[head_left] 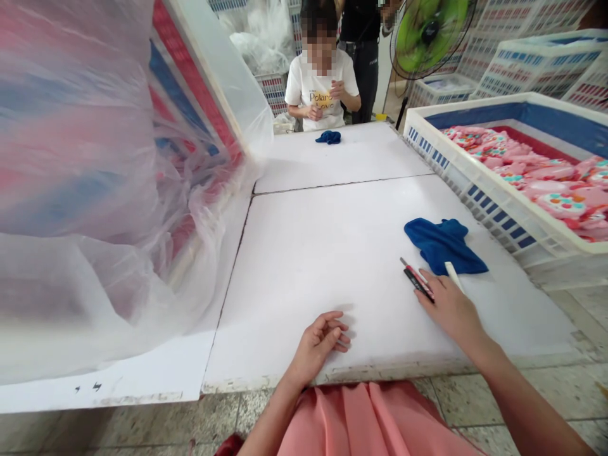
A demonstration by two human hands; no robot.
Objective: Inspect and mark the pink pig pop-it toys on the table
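Observation:
My left hand (pixel 323 342) rests on the near part of the white tabletop (pixel 304 253), fingers loosely curled and a little apart, with nothing in it. Farther right, my right hand (pixel 449 304) lies low over the table with its thumb and fingers around slim pen-like tools. One is a black pen (pixel 418 284) with light lettering; beside it is a thin reddish one with a grey tip. A white stick (pixel 455 277) shows just past the fingers of that hand. A crumpled blue cloth (pixel 444 246) lies right behind it.
A white plastic crate (pixel 479 196) of pink molded pieces (pixel 555 177) stands along the right. Plastic sheeting (pixel 190 253) covers striped crates at left. Across the table sits a person (pixel 323 88) near another blue cloth (pixel 329 137); another stands behind. A green fan (pixel 430 38) stands back right.

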